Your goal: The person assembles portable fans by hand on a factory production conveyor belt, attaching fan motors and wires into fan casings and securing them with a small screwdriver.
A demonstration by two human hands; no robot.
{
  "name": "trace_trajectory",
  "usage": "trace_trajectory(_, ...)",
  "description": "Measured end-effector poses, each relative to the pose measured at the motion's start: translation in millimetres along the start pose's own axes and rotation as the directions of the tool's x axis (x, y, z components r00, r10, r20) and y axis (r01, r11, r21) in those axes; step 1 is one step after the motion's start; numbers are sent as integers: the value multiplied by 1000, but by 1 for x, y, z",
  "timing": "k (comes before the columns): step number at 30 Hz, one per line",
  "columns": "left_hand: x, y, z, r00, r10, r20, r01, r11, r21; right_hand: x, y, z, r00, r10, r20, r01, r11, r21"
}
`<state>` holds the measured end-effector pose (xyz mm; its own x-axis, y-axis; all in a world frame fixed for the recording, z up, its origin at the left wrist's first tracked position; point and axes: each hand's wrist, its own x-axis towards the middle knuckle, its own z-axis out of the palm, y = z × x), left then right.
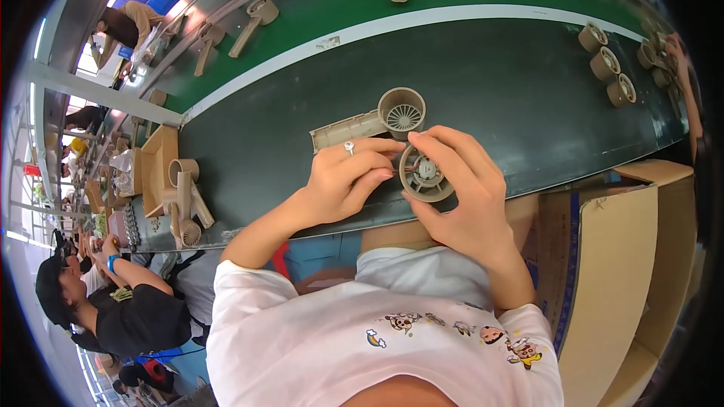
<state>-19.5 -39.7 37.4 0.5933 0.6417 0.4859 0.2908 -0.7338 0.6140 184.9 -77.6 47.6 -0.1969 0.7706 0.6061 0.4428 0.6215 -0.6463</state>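
Note:
Near the table's front edge, my right hand grips a round beige fan motor housing, fingers and thumb around its rim. Inside the ring a pale motor hub with spokes shows. My left hand, with a ring on one finger, is closed in a pinch at the housing's left side, on thin reddish wires that run into it. Just beyond my hands lies a beige handheld fan shell; its round head has a radial grille, and its handle points left.
A conveyor belt with beige fan shells runs along the far side. Several round housings stand at the right, near another person's hand. Fan parts and a cardboard tray sit left. An open carton stands at the right.

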Motion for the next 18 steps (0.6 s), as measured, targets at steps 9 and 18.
trace_trajectory(9, -9, -14, -3, 988, -125, 94, 156, 814, -559, -7, 7, 11, 992, -15, -125, 30, 993, 113)
trace_trajectory(18, -14, -20, -9, 941, -254, 223, 314, 416, -853, -14, 14, 14, 989, -79, -123, 103, 974, 201)
